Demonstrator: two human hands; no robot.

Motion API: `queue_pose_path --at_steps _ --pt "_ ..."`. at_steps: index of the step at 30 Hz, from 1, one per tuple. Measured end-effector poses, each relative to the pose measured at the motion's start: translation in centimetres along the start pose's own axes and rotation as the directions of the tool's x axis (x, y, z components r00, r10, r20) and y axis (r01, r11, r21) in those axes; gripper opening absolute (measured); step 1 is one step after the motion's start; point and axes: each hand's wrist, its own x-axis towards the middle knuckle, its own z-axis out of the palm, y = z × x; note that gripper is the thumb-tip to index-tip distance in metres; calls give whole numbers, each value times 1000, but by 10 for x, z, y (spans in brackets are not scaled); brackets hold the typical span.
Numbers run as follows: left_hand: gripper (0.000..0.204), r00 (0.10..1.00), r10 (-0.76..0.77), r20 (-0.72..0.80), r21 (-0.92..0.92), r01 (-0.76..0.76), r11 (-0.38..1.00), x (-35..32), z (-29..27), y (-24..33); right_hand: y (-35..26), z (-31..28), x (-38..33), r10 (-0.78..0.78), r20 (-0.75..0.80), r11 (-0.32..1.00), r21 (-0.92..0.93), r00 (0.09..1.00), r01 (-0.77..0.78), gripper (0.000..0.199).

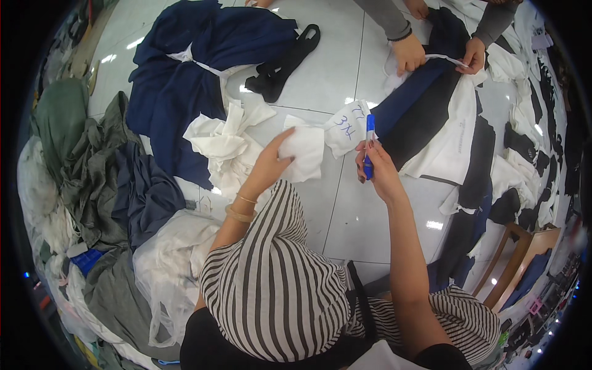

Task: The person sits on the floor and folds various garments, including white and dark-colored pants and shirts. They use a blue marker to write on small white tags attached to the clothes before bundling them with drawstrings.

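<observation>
My left hand [275, 159] rests with thumb and fingers spread on a plain white piece of cloth or paper [306, 151] on the tiled floor. My right hand [380, 166] grips a blue and white marker pen [370, 128], held upright over the floor. Between the hands, slightly farther off, lies a white scrap [340, 140] bearing blue handwriting. A crumpled heap of white pieces [225, 139] sits just left of my left hand. Beyond it spreads a large navy cloth bundle [179, 68], tied with a white strip.
At the far right, another person's hands [408, 54] pull a white tie around a bundle of navy, black and white fabric [425, 114]. A black strip of cloth [285, 68] lies far off. Green-grey cloth [92, 185] and a clear plastic bag [172, 259] crowd the left; a wooden stool [524, 262] stands right.
</observation>
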Motion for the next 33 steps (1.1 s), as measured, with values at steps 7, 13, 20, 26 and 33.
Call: queue_pose_path --at_steps 7,13,20,26,33 --pt "63 902 390 -188 713 -148 686 -7 17 37 2 -2 -1 -38 85 902 -426 996 71 24" --pt "39 969 159 191 600 -243 762 -18 48 47 -40 27 -17 31 99 875 -484 995 21 15" --pt "31 933 -223 283 342 119 932 -27 61 51 -18 29 -19 -46 -67 999 -12 997 45 17" --pt "43 891 -162 424 70 146 987 -45 80 24 -2 48 -27 -18 -5 994 -107 1000 17 21" --pt "37 905 -46 423 170 -30 985 -67 62 20 -102 -125 -76 -387 -643 875 -29 661 484 14"
